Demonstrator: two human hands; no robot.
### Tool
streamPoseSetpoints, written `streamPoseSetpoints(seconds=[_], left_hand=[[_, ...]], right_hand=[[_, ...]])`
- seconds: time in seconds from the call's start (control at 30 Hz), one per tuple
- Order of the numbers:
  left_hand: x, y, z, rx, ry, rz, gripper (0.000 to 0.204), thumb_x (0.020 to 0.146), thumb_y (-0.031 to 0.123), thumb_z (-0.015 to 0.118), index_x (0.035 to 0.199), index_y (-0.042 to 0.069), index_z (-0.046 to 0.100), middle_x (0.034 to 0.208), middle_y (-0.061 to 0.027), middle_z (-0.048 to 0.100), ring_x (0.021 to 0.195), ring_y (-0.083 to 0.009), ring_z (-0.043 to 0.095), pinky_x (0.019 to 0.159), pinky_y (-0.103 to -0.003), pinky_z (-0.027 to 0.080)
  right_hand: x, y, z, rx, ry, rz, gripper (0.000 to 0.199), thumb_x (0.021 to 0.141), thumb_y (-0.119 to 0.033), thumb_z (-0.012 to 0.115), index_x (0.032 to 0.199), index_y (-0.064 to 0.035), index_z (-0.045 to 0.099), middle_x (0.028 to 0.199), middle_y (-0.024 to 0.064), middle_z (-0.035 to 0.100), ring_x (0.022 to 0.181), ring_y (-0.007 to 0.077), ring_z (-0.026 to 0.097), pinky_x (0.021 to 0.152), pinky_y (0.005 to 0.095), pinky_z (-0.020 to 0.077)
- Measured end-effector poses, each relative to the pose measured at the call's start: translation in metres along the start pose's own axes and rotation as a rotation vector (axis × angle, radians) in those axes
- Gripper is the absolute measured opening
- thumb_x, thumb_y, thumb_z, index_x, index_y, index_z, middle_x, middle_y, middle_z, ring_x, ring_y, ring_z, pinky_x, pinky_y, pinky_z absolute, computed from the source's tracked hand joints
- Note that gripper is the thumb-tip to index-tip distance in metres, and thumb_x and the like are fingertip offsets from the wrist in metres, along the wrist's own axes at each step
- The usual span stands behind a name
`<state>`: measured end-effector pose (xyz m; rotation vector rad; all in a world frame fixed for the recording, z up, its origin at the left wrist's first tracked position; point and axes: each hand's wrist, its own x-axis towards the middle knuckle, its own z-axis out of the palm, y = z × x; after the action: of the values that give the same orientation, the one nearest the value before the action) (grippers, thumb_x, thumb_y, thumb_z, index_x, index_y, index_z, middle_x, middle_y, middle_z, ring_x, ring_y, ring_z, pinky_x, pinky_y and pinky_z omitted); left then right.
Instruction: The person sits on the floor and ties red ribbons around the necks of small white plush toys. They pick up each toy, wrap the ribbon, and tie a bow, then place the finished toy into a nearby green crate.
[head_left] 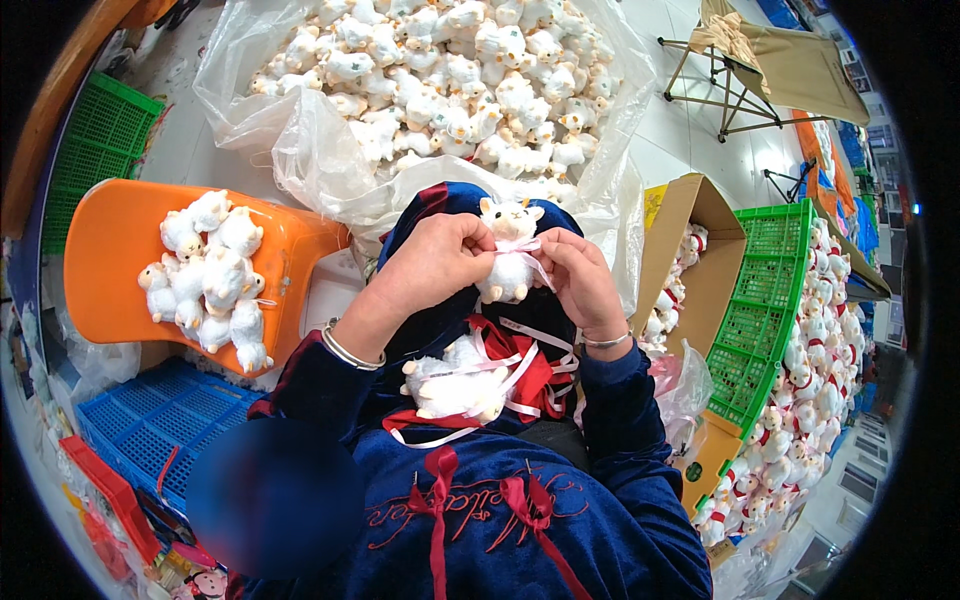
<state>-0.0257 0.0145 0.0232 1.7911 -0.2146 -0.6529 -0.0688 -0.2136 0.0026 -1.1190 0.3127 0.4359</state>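
Note:
A small white plush toy (508,275) with yellowish ears is held upright above my lap. A pale pink ribbon (520,247) runs around its neck. My left hand (437,262) pinches the ribbon at the toy's left side, fingers closed. On the other side my right hand (580,277) is closed on the ribbon too, thumb and fingertips together. Below them, another white plush toy (455,385) lies on my lap beside red cloth (537,385) and several loose pale ribbons (500,366).
Ahead, a large clear plastic bag (320,150) is full of white plush toys. An orange stool (100,250) at the left bears several more, near a blue crate (165,420). To the right are a cardboard box (690,220), a green crate (765,300) and toys with red neckbands (800,400).

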Motion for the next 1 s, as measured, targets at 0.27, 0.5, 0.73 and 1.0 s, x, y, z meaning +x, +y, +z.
streamPoseSetpoints(seconds=[0.27,0.5,0.73,1.0], left_hand=[[0.001,0.001,-0.001,0.003,-0.021,-0.021,0.017,0.084,0.010,0.068,0.092,-0.005,0.070,0.077,-0.0087,0.070,0.071,-0.0122,0.065,0.068,-0.027,0.054],[0.000,0.008,0.000,0.001,-0.053,-0.057,0.012,0.090,0.008,0.067,0.097,-0.002,0.069,0.079,-0.0020,0.067,0.065,-0.0073,0.062,0.060,-0.022,0.051],[-0.006,0.020,0.003,0.047,0.036,-0.015,0.011,0.092,0.007,0.066,0.098,-0.002,0.068,0.080,-0.0051,0.069,0.061,-0.0085,0.064,0.057,-0.024,0.052],[-0.001,0.006,0.009,0.062,0.077,0.080,0.017,0.092,0.012,0.068,0.097,-0.005,0.068,0.083,-0.0064,0.070,0.074,-0.0104,0.066,0.066,-0.027,0.054]], right_hand=[[-0.004,-0.007,0.010,-0.243,-0.006,-0.168,0.018,0.099,-0.010,0.060,0.115,-0.0003,0.060,0.083,-0.0005,0.062,0.071,0.0065,0.054,0.064,0.0203,0.0438],[-0.001,-0.010,0.009,-0.456,-0.003,-0.214,0.012,0.100,-0.012,0.063,0.102,-0.0004,0.065,0.083,-0.0004,0.063,0.071,0.0060,0.056,0.067,0.0206,0.0448],[0.004,-0.012,0.006,-0.407,0.040,-0.157,0.021,0.103,-0.022,0.060,0.098,-0.0029,0.066,0.080,0.0000,0.064,0.068,0.0057,0.057,0.062,0.0204,0.0419],[0.008,-0.010,0.004,-0.355,0.057,-0.139,0.021,0.104,-0.021,0.059,0.100,-0.0016,0.066,0.082,0.0017,0.066,0.066,0.0065,0.058,0.062,0.0209,0.0451]])
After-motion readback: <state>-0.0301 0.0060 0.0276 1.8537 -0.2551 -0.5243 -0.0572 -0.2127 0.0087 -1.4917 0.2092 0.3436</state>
